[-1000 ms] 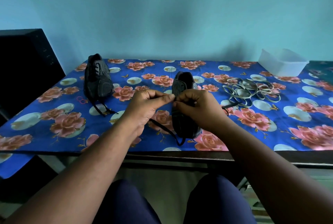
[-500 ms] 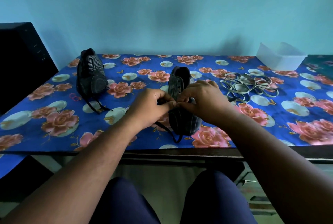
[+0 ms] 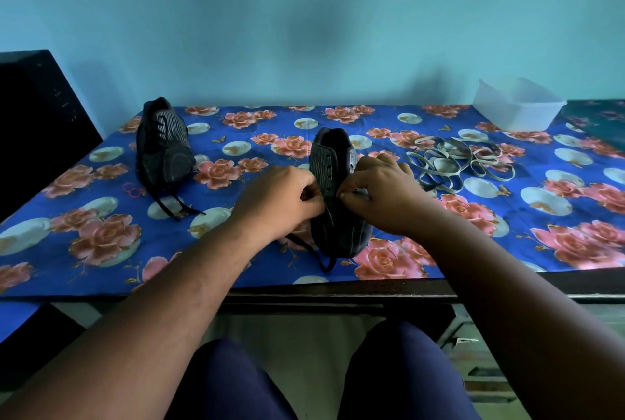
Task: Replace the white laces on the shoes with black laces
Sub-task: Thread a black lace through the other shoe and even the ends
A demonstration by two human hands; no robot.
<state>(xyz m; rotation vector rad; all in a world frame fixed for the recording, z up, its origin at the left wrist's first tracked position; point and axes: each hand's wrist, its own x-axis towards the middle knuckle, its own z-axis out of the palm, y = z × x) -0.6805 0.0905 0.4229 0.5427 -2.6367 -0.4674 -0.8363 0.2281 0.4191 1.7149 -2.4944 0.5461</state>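
A dark striped shoe (image 3: 340,230) stands toe towards me near the table's front edge. My left hand (image 3: 280,201) and my right hand (image 3: 378,191) meet over its eyelet rows, each pinching a black lace (image 3: 318,255) whose loose part trails off the shoe's front left. A second dark shoe (image 3: 162,145) sits at the back left with black lace ends (image 3: 176,206) lying in front of it. The pale removed laces (image 3: 453,160) lie in a loose heap to the right of my right hand.
The table wears a blue cloth with pink roses (image 3: 507,216). A clear plastic tub (image 3: 517,105) stands at the back right by the wall. A dark cabinet (image 3: 37,122) rises at the left edge. My knees (image 3: 304,379) are below the table's front edge.
Both hands dropped from above the shoe onto its eyelet rows and stay pinched together on the lace. The view has shifted slightly.
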